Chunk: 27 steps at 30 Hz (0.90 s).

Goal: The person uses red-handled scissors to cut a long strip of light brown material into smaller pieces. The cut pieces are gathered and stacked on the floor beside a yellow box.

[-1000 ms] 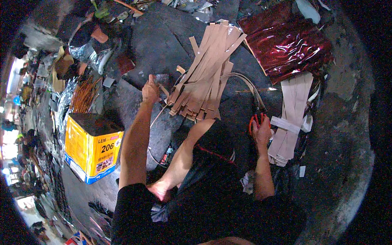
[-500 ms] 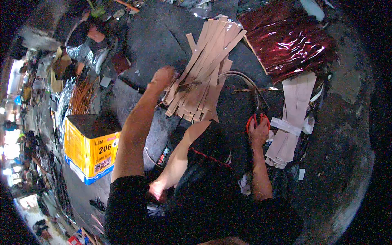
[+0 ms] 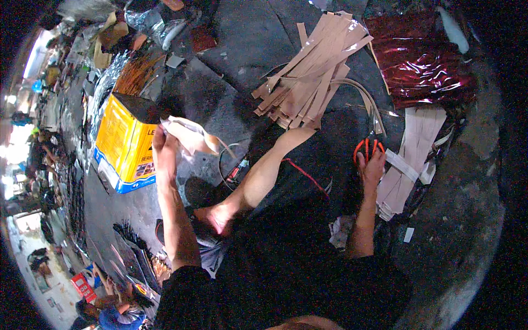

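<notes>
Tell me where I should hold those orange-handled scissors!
Probably the orange handles, coming from the side nearest the person, as the right hand does: the finger loops face that way, while the blades point away.

On the dark grey floor, a yellow box-shaped can stands toward the left edge, flat tan strips lie toward the far edge, and a glossy dark-red sheet toward the far right corner, behind flat pale strips.
</notes>
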Each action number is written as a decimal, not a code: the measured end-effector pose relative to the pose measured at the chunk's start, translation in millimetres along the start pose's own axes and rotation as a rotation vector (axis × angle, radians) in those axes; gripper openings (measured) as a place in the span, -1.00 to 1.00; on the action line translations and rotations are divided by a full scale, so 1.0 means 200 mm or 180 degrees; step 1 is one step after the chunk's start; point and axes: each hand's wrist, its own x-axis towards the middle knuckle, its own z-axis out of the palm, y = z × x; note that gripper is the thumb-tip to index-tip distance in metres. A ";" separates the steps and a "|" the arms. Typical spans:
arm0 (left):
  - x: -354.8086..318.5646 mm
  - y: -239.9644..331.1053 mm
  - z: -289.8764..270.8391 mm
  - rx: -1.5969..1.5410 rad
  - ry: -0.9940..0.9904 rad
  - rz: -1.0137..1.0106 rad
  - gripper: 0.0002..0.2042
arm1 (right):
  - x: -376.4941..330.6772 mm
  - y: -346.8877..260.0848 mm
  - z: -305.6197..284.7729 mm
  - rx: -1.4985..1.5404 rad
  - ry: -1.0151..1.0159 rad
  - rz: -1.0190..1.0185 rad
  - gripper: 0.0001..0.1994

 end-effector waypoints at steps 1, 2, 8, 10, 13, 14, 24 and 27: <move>-0.07 0.06 0.00 -0.0383 0.0039 -0.0296 -0.73 | 0.01 -0.06 -0.07 0.0122 -0.0221 0.0082 -0.52; -0.13 0.08 -0.01 -0.0488 0.0080 -0.0294 -0.70 | 0.04 -0.11 -0.14 0.0228 -0.0415 0.0199 -0.51; -0.37 0.08 0.11 -0.1721 -0.0489 -0.0152 -0.61 | 0.09 -0.94 -0.65 0.3365 -0.1476 -0.1209 -0.28; -0.43 0.08 0.21 -0.2144 -0.1086 -0.0294 -0.63 | -0.04 -1.17 -0.61 0.4187 -0.1388 -0.2414 -0.08; -0.49 0.06 0.30 -0.0109 -0.1079 0.0628 -0.57 | -0.28 -1.46 -0.60 0.5697 -0.2744 -0.1750 -0.28; -0.53 -0.01 0.31 0.0222 -0.0645 0.0939 -0.56 | -0.40 -1.54 -0.49 0.5627 -0.2473 -0.1435 -0.40; -0.86 -0.05 0.32 -0.2918 -0.1940 -0.1001 -0.45 | -0.31 -1.49 -0.52 0.5368 -0.1768 -0.0590 -0.90; -0.88 0.04 0.41 0.0269 -0.3447 -0.0288 -0.75 | -0.22 -1.44 -0.57 0.4973 -0.1315 -0.0550 -0.91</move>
